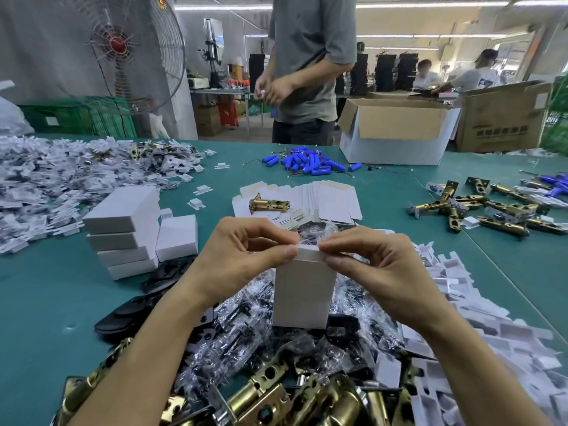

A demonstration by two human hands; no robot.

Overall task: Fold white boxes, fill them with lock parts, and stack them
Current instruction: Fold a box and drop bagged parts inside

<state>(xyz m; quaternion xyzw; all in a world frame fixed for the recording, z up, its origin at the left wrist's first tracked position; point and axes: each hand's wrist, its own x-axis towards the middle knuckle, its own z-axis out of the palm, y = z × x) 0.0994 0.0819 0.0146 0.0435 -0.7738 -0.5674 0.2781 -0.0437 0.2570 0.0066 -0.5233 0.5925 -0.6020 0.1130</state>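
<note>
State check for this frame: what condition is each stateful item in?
white box: upright, held at its top edge
left hand: pinches box top
right hand: pinches box top
finished boxes: closed, stacked four high
flat blanks: unfolded, fanned out
cardboard carton: flaps open

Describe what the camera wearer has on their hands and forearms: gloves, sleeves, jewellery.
Nothing is worn. The left hand and right hand are bare: no gloves, rings or tape. The left forearm and right forearm are bare too, no watch, bracelet or sleeve in view.
</note>
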